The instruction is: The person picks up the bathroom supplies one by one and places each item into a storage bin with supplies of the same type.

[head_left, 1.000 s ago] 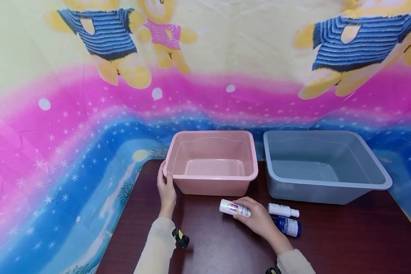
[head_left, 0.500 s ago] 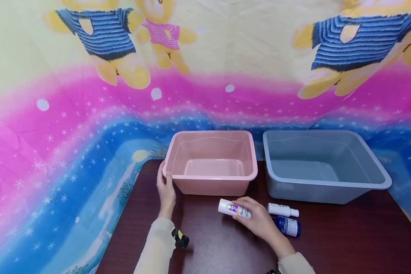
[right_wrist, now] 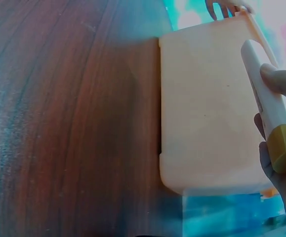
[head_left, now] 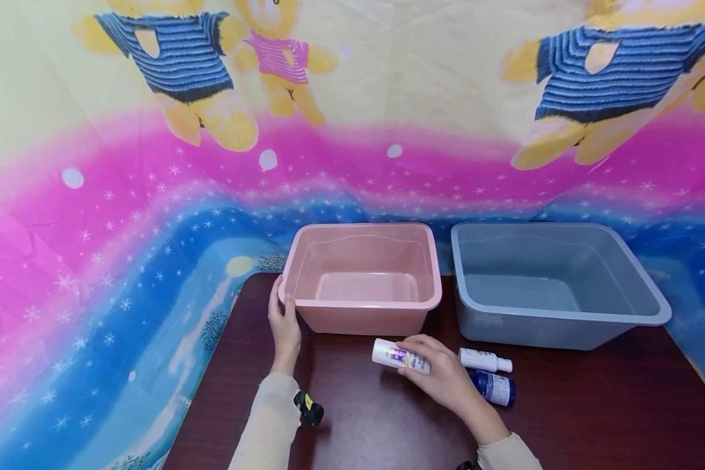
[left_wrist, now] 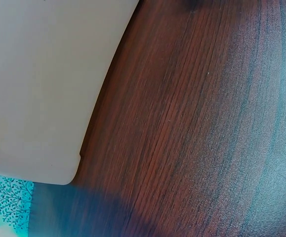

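Right hand (head_left: 440,375): thumb and fingers closed round a white bottle (head_left: 402,357), gripping it towards one end; no slack visible between digits and bottle. Left hand (head_left: 284,333): partly curled at the near left corner of the pink bin (head_left: 361,321), thumb on the front and fingers along the left side, no bottle in it.

Key relation: the white bottle lay in front of the pink bin's near wall, on the person's side of it and apart from it in the head view. Its long axis ran mostly left to right, roughly along that wall, with the free white end pointing left and slightly away from the person. The gold cap (right_wrist: 283,148) sat at the palm end, seen only from the right wrist. The right hand was the nearer one, being on the bottle; the left hand was well apart, off to the left and a little farther from the person. Clearance above the surface (head_left: 364,418) could not be told.

Nearby: a second white bottle (head_left: 478,360) and a blue bottle (head_left: 498,390) lay on their sides just beyond the right hand, in front of the grey bin (head_left: 540,334).
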`<state>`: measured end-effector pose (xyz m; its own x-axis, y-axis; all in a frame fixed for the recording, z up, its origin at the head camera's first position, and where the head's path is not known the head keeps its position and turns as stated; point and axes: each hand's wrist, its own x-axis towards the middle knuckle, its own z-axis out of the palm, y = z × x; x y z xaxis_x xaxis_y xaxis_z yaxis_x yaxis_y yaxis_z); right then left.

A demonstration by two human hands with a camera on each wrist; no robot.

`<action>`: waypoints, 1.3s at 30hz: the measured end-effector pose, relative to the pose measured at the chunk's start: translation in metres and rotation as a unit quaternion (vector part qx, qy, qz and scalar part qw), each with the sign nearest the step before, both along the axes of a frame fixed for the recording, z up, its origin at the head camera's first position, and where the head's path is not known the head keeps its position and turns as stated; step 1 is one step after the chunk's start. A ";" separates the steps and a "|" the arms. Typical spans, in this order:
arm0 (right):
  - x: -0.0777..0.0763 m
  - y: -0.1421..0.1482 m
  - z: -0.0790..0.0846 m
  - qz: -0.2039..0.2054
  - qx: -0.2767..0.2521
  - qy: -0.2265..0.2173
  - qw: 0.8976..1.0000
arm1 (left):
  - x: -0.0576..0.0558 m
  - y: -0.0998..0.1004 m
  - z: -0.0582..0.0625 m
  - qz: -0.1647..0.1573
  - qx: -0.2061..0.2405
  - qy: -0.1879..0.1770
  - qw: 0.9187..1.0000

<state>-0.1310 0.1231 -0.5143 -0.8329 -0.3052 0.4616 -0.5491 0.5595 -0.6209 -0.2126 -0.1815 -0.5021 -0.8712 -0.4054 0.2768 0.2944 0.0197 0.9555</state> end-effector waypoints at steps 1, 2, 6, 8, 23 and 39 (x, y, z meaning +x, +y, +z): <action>0.000 0.000 0.001 0.000 0.002 0.000 1.000 | 0.002 0.001 0.003 -0.001 0.000 -0.002 1.000; 0.000 0.000 0.002 0.001 0.004 0.002 1.000 | 0.002 0.001 0.004 -0.001 0.000 -0.002 1.000; -0.001 0.000 0.007 0.007 0.004 0.011 1.000 | 0.002 0.002 0.005 -0.002 0.001 -0.003 1.000; -0.001 0.000 0.010 0.010 0.000 0.015 1.000 | 0.002 0.002 0.005 -0.001 0.001 -0.004 1.000; -0.004 -0.001 0.025 0.019 -0.022 0.038 0.999 | 0.002 0.001 0.003 0.003 -0.005 -0.004 1.000; -0.006 -0.002 0.034 0.030 -0.045 0.052 0.997 | -0.015 -0.005 -0.026 0.017 0.000 0.006 1.000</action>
